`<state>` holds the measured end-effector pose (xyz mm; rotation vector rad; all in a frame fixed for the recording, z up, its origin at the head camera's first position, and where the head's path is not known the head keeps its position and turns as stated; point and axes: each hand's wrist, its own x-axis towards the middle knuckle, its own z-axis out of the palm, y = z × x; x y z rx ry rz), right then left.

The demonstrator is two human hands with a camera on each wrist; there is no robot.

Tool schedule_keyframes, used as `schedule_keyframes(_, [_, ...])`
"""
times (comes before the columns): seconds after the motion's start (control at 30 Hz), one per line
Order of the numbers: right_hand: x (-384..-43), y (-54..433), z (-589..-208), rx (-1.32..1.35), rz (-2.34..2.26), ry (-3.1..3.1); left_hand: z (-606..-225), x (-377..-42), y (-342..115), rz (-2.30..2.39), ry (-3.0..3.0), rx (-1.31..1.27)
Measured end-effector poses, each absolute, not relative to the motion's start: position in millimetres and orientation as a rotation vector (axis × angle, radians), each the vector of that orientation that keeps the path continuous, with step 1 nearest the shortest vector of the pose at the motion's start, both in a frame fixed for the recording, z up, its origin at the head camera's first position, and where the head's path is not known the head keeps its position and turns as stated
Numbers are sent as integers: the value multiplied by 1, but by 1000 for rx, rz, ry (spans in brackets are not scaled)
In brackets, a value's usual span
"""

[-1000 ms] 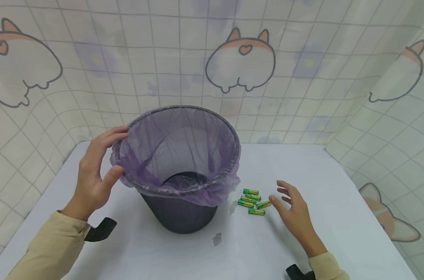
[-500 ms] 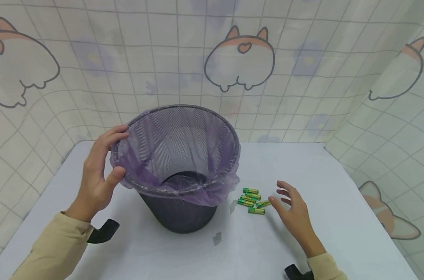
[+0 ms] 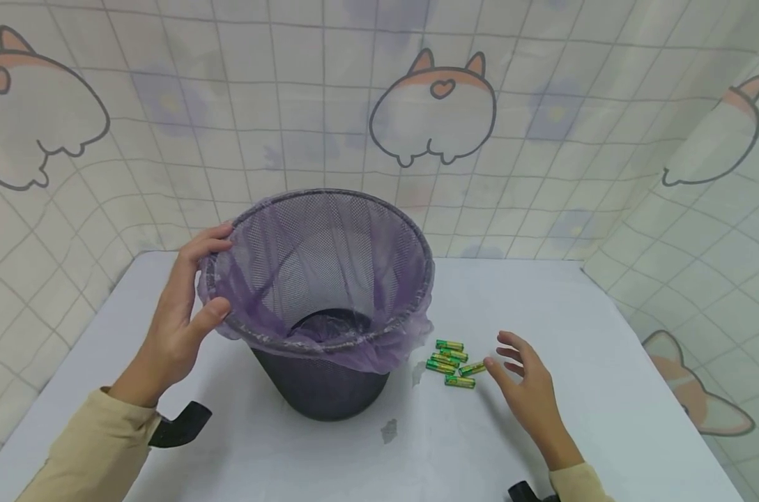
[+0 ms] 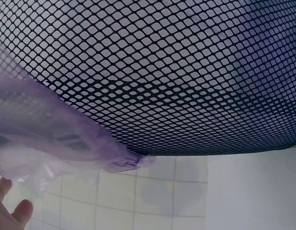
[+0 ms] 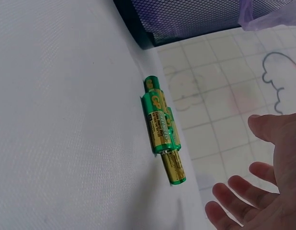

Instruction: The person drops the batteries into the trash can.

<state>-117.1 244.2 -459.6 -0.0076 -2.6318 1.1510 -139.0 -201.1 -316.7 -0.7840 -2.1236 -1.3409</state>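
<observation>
Six green-and-gold batteries (image 3: pixel 452 355) are seen lying loosely clustered on the white table (image 3: pixel 511 293), right of the mesh bin (image 3: pixel 329 394). Just to their right, the right hand (image 3: pixel 528 387) is now held, fingers spread, nothing gripped. A reach, it seems, is in hand; for any battery to be lifted, thumb and fingertips would have to be lowered and closed. Farther left, the liner-covered rim (image 3: pixel 291 341) is touched by the left hand (image 3: pixel 175 335), thumb and fingers parted.
</observation>
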Motion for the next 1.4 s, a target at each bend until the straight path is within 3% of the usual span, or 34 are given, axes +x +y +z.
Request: schedule_keyframes(1.4, [-112, 239, -472, -72, 1168, -2615, -315, -143, -205, -1444, -2108, -883])
